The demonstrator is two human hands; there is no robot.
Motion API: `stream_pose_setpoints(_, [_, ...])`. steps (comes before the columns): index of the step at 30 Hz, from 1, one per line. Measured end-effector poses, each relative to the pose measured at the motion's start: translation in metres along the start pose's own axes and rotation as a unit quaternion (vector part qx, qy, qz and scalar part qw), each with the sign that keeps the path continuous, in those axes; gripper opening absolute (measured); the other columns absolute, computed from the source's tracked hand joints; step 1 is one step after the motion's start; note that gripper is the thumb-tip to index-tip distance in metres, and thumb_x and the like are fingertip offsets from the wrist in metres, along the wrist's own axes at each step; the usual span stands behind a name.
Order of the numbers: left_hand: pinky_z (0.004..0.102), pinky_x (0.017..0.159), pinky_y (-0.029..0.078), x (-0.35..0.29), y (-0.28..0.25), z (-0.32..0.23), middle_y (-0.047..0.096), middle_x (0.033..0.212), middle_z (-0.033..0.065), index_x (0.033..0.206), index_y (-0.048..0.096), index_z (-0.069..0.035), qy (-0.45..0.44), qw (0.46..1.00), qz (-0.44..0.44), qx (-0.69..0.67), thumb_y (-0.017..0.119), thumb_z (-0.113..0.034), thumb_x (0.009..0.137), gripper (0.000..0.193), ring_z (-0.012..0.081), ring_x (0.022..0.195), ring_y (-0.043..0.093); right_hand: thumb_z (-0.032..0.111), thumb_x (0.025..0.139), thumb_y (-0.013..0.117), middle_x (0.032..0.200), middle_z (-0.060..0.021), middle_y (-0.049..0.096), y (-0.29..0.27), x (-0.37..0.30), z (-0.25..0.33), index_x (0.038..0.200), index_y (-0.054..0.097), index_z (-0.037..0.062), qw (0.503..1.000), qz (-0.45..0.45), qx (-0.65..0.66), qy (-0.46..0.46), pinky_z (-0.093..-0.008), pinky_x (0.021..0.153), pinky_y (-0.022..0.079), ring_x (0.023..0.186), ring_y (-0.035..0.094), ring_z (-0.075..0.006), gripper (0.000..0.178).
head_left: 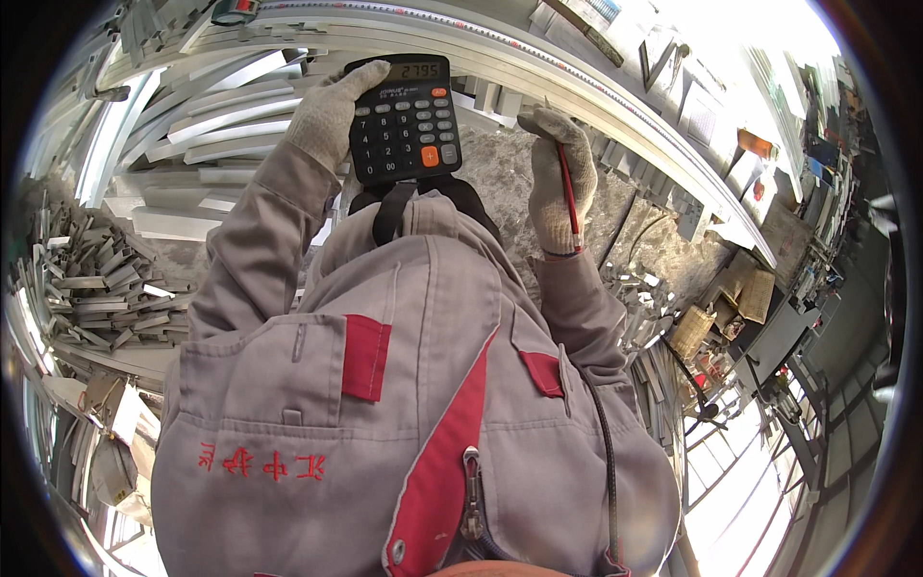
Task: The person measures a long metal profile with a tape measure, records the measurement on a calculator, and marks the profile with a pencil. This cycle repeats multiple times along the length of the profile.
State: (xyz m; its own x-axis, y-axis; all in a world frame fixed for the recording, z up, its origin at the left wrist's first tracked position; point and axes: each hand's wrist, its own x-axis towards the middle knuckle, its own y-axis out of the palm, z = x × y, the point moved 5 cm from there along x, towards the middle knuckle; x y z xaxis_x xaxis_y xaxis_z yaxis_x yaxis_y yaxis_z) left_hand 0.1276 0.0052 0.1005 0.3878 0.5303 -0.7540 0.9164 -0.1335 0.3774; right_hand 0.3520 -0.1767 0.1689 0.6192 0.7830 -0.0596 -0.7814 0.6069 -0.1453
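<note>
My left hand (332, 111), in a pale knitted glove, grips a black desk calculator (404, 125) by its upper left side, the thumb lying near the lit display. Its keys are mostly black and grey, with a few orange ones. To the right, my gloved right hand (561, 183) is closed around a thin red pencil (567, 192), which runs along the palm toward the wrist. The right hand is apart from the calculator. Past both hands, a tape measure (236, 10) sits at the upper left with its blade (510, 40) drawn out along a long pale metal profile (615, 115).
Stacked metal strips (231, 115) lie beyond my left forearm. A heap of short metal offcuts (106, 279) fills the left side. Woven baskets or boxes (692, 332) stand on the right, near a grey tabletop (784, 337). Dusty floor (500, 163) shows between my hands.
</note>
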Motion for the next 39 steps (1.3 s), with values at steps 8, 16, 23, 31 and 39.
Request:
stream_pose_setpoints(8, [0.0308, 0.059, 0.067, 0.016, 0.004, 0.011, 0.078, 0.094, 0.0129, 0.114, 0.071, 0.001, -0.020, 0.999, -0.026, 0.009, 0.080, -0.019, 0.099, 0.027, 0.0191, 0.074, 0.079, 0.011, 0.104, 0.066, 0.110, -0.0088, 0.075, -0.029, 0.054, -0.019, 0.129, 0.075, 0.0020, 0.994, 0.046, -0.099, -0.026, -0.0325, 0.091, 0.055, 0.101, 0.069, -0.0170, 0.028])
stream_pose_setpoints(16, [0.0306, 0.066, 0.067, 0.042, 0.020, 0.016, 0.078, 0.101, 0.0108, 0.122, 0.070, 0.000, -0.059, 0.998, -0.025, 0.011, 0.077, -0.015, 0.100, 0.027, 0.0184, 0.080, 0.079, 0.012, 0.106, 0.065, 0.107, -0.0102, 0.076, -0.041, 0.121, -0.068, 0.123, 0.074, -0.0002, 0.994, 0.063, -0.070, 0.050, -0.0322, 0.085, 0.061, 0.092, 0.073, -0.0158, 0.023])
stream_pose_setpoints(23, [0.0297, 0.062, 0.065, 0.063, 0.014, 0.026, 0.078, 0.095, 0.0112, 0.116, 0.072, 0.000, -0.054, 0.997, -0.061, -0.007, 0.079, -0.021, 0.099, 0.028, 0.0168, 0.073, 0.077, 0.018, 0.109, 0.066, 0.105, -0.0091, 0.078, -0.035, 0.176, -0.126, 0.124, 0.072, 0.0001, 0.988, 0.076, -0.048, 0.129, -0.0276, 0.074, 0.058, 0.085, 0.070, -0.0122, 0.024])
stream_pose_setpoints(31, [0.0318, 0.072, 0.068, 0.076, 0.005, 0.032, 0.078, 0.105, 0.0123, 0.123, 0.070, -0.001, -0.095, 0.993, -0.064, -0.022, 0.076, -0.017, 0.103, 0.027, 0.0202, 0.086, 0.079, 0.027, 0.109, 0.066, 0.096, -0.0089, 0.078, -0.029, 0.205, -0.162, 0.117, 0.074, -0.0005, 0.980, 0.085, -0.056, 0.170, -0.0267, 0.064, 0.055, 0.076, 0.068, -0.0114, 0.030])
stream_pose_setpoints(39, [0.0305, 0.073, 0.067, 0.079, 0.013, 0.033, 0.078, 0.104, 0.0108, 0.124, 0.070, -0.002, -0.097, 0.993, -0.066, 0.034, 0.077, -0.021, 0.102, 0.030, 0.0176, 0.084, 0.078, 0.028, 0.109, 0.067, 0.093, -0.0098, 0.078, -0.032, 0.213, -0.179, 0.115, 0.075, -0.0003, 0.979, 0.079, -0.059, 0.181, -0.0256, 0.058, 0.053, 0.071, 0.068, -0.0113, 0.030])
